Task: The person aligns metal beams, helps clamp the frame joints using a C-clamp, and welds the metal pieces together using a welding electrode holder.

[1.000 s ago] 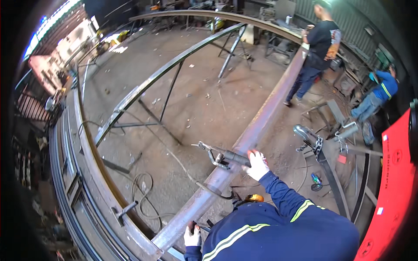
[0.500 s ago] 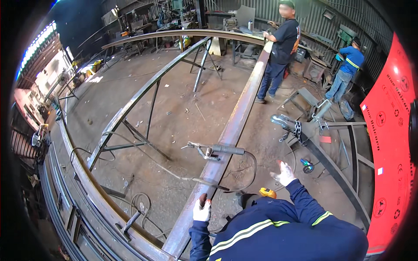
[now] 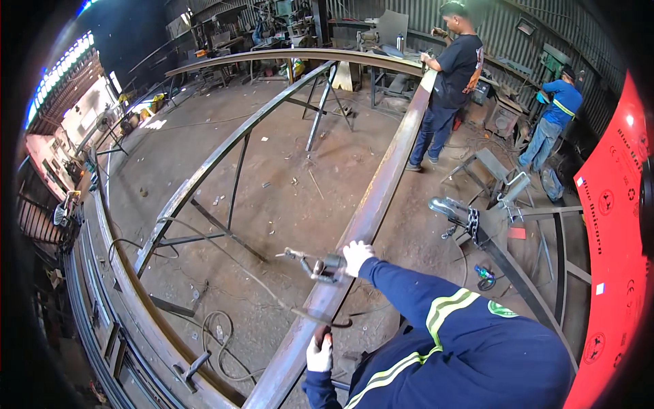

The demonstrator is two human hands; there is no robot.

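A long rusty steel beam [image 3: 381, 194] runs from my front toward the far right. My right hand [image 3: 357, 258], in a white glove, is closed round the dark handle of a welding electrode holder [image 3: 332, 263] above the beam. The holder's metal jaw end points left, past the beam's edge. At the beam's near right edge is my left hand [image 3: 319, 351], gloved, with dark fingertips. Its fingers extend forward, thumb a little apart, and no held thing shows. A welding cable [image 3: 272, 290] crosses the beam just ahead of it.
Curved steel beams on trestle legs [image 3: 235, 129] stand left and ahead. A person in a dark shirt [image 3: 460, 65] stands at the far beam end; another in blue [image 3: 560, 102] is farther right. A steel frame with a chain [image 3: 473, 221] and a red sheet [image 3: 610, 238] are at right.
My right hand has moved left and forward from open air onto the electrode holder and closed on its handle. My left hand has shifted slightly down. The person in the dark shirt has turned their head.
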